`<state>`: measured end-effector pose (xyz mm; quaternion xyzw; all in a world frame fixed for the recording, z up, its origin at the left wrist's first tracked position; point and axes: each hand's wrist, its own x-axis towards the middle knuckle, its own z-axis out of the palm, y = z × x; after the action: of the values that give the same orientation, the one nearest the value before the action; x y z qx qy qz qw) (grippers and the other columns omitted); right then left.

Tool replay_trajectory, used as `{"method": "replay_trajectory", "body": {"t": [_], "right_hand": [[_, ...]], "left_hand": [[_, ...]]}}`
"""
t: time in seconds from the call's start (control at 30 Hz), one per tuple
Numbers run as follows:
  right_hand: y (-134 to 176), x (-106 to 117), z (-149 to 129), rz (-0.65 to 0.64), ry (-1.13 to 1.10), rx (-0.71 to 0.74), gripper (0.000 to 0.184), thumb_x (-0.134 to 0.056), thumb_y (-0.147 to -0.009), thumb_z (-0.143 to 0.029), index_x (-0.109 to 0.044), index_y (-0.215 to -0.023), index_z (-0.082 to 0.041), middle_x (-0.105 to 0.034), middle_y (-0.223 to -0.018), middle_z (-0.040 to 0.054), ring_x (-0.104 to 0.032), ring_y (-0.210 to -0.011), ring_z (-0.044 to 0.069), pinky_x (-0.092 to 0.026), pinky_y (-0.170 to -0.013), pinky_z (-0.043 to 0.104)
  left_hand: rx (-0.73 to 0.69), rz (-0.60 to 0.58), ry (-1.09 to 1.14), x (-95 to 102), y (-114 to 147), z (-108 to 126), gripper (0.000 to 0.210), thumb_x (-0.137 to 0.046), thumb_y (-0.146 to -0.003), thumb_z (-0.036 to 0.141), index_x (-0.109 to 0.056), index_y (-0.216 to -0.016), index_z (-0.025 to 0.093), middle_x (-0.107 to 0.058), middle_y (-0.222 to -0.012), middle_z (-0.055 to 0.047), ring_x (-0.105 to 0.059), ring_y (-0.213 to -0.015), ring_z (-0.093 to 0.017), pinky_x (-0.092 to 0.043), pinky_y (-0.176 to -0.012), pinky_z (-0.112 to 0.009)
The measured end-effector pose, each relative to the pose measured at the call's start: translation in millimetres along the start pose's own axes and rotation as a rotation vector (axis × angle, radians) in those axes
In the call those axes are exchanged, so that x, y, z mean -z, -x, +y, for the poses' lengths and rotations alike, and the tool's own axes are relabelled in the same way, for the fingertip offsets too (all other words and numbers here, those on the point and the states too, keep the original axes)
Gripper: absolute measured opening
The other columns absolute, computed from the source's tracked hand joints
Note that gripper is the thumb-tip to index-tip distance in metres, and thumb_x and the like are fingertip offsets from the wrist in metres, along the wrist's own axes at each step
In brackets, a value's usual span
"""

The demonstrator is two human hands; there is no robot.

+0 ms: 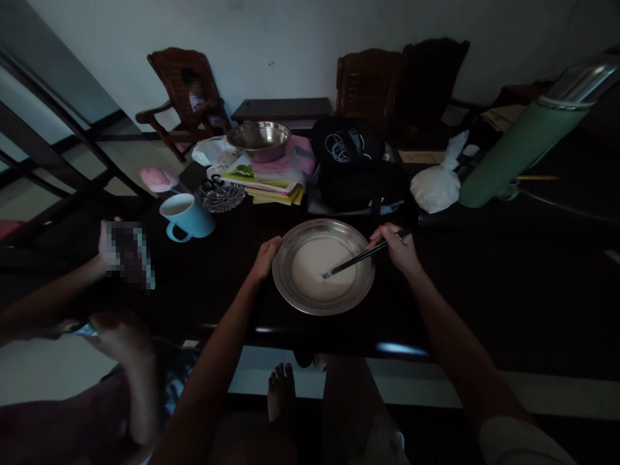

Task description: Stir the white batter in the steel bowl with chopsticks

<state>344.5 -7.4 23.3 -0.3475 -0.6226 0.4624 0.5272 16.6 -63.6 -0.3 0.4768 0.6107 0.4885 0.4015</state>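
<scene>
A wide metal bowl (285,287) with pale, milky liquid (314,265) inside stands near the front edge of the dark table. My left hand (265,257) grips its left rim, thumb toward the top edge. Held in my right hand (394,247), a pair of dark chopsticks (358,258) slants down to the left across the bowl, and the tips dip into the liquid. The fingers of that hand are closed round the upper part of the chopsticks, close to the bowl's right rim.
On the table stand a light-blue mug (194,219), a glass ashtray (223,196), stacked booklets (276,187), another metal bowl (261,152), a black bag (361,184), a tied bag of white powder (436,190) and a tall green thermos (523,145). At left, another person's hand (109,242) holds a blurred-out object.
</scene>
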Motion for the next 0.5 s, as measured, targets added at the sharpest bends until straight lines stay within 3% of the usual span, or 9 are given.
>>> {"method": "replay_trajectory", "body": {"t": [0.07, 0.13, 0.27, 0.33, 0.43, 0.5], "right_hand": [[0.7, -1.5, -1.8, -0.033, 0.032, -0.001, 0.047, -0.064, -0.085, -0.067, -0.073, -0.075, -0.023, -0.075, -0.064, 0.0018, -0.073, -0.064, 0.020, -0.057, -0.067, 0.034], [0.0, 0.7, -2.5, 0.030, 0.059, -0.002, 0.045, -0.065, -0.085, -0.067, -0.073, -0.076, -0.023, -0.076, -0.066, 0.0017, -0.073, -0.066, 0.020, -0.057, -0.068, 0.034], [-2.0, 6.8, 1.3, 0.176, 0.032, 0.017, 0.048, -0.059, -0.088, -0.068, -0.069, -0.072, -0.023, -0.067, -0.051, -0.0012, -0.065, -0.049, 0.018, -0.052, -0.057, 0.032], [-1.2, 4.5, 2.6, 0.114, 0.013, 0.014, 0.050, -0.058, -0.088, -0.069, -0.069, -0.071, -0.023, -0.066, -0.050, -0.0012, -0.064, -0.047, 0.018, -0.051, -0.055, 0.032], [0.7, -1.8, 0.7, -0.037, 0.043, 0.010, 0.047, -0.061, -0.087, -0.068, -0.072, -0.078, -0.023, -0.072, -0.060, 0.0004, -0.071, -0.060, 0.020, -0.056, -0.067, 0.035], [0.6, -2.1, -1.3, -0.035, 0.073, 0.028, 0.044, -0.063, -0.086, -0.066, -0.074, -0.082, -0.023, -0.074, -0.065, 0.0008, -0.073, -0.069, 0.020, -0.057, -0.074, 0.036]], "left_hand": [[-0.008, -0.002, 0.004, 0.1, -0.1, -0.2, 0.045, -0.058, -0.081, 0.059, -0.045, -0.061, 0.021, -0.040, -0.060, 0.004, -0.035, -0.058, -0.012, -0.033, -0.053, -0.024], [-0.013, -0.006, 0.007, -0.2, -0.1, 1.0, 0.045, -0.058, -0.083, 0.057, -0.043, -0.060, 0.021, -0.039, -0.060, 0.004, -0.034, -0.057, -0.012, -0.032, -0.052, -0.024], [0.006, -0.004, 0.009, -1.4, 0.5, 3.9, 0.044, -0.057, -0.086, 0.053, -0.043, -0.059, 0.021, -0.040, -0.059, 0.004, -0.036, -0.056, -0.012, -0.033, -0.051, -0.024], [0.010, 0.000, 0.016, -2.0, 0.8, 4.5, 0.043, -0.057, -0.086, 0.052, -0.043, -0.059, 0.021, -0.039, -0.058, 0.004, -0.035, -0.056, -0.012, -0.033, -0.051, -0.024], [0.012, 0.006, 0.027, -2.3, 0.7, 3.9, 0.043, -0.057, -0.087, 0.049, -0.042, -0.059, 0.021, -0.038, -0.057, 0.005, -0.035, -0.055, -0.011, -0.034, -0.052, -0.024], [0.008, 0.012, 0.029, -2.0, 0.4, 3.0, 0.042, -0.057, -0.087, 0.049, -0.042, -0.059, 0.021, -0.039, -0.058, 0.005, -0.035, -0.056, -0.012, -0.035, -0.053, -0.024]]}}
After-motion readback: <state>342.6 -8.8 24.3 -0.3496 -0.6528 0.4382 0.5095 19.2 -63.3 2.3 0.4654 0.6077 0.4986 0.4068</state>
